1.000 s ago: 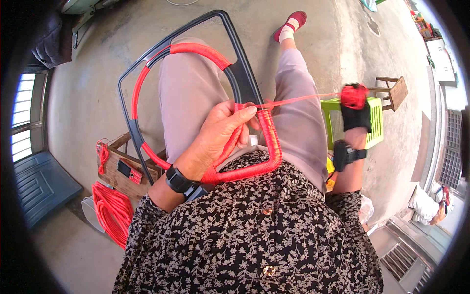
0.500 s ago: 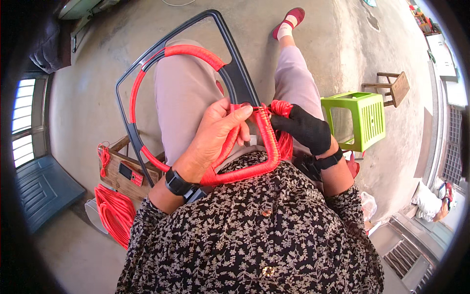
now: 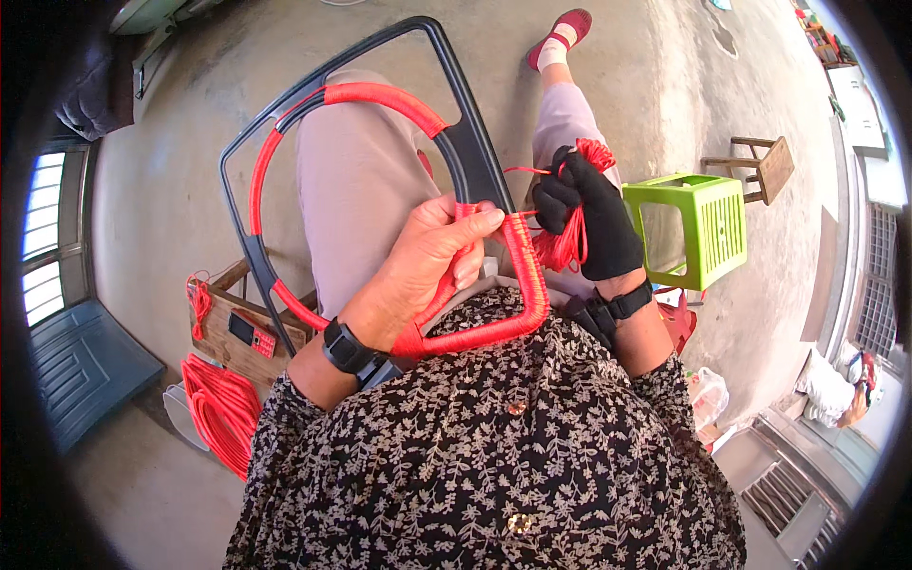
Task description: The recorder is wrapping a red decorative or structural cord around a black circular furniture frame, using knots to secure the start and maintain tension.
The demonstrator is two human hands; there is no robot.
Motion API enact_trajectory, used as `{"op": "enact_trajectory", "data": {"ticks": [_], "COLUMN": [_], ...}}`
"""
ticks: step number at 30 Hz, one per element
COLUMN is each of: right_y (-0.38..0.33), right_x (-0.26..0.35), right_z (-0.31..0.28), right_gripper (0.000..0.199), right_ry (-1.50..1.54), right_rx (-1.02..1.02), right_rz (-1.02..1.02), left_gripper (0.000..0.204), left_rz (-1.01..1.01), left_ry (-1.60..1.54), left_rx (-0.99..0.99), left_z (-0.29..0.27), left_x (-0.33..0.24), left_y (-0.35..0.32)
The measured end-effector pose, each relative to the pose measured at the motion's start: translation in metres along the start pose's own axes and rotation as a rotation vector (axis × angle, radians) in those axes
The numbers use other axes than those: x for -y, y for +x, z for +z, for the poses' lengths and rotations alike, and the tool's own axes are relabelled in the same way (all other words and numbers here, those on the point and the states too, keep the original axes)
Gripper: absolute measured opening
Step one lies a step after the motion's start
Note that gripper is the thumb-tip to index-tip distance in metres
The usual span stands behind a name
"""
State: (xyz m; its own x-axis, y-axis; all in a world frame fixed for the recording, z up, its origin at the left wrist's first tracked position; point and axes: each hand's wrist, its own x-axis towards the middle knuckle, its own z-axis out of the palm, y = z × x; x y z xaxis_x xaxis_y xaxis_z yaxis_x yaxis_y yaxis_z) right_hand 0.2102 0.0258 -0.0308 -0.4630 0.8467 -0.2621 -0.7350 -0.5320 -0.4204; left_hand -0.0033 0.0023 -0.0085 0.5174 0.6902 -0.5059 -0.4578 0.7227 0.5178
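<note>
Across my lap, my bare left hand clamps the stiff, light frame at its wrapped corner — my gloved right hand beside it clenches the limp red cord, probably slippery.

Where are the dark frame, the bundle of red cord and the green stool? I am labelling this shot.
dark frame (image 3: pixel 470 157), head view, bare right side bar.
bundle of red cord (image 3: pixel 567 242), head view, hanging strands below the gloved right hand.
green stool (image 3: pixel 712 237), head view, slotted side wall.

Daylight was bright and even; sun glared on the floor at right, edges bent and darkened, centre sharp.
</note>
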Motion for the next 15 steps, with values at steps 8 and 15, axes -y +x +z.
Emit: {"op": "enact_trajectory", "data": {"ticks": [8,15], "right_y": [-0.002,-0.008], "right_x": [0.043,0.022], "right_z": [-0.019,0.074], "right_gripper": [0.027,0.028], "right_ry": [-0.985,-2.227], "right_rx": [-0.575,-0.385], "right_rz": [-0.27,-0.853], "left_gripper": [0.013,0.015], "left_rz": [0.159,0.204], "left_ry": [0.129,-0.069], "left_rx": [-0.071,-0.1], "left_z": [-0.006,0.0], "left_x": [0.004,-0.002], "left_y": [0.001,-0.002]}}
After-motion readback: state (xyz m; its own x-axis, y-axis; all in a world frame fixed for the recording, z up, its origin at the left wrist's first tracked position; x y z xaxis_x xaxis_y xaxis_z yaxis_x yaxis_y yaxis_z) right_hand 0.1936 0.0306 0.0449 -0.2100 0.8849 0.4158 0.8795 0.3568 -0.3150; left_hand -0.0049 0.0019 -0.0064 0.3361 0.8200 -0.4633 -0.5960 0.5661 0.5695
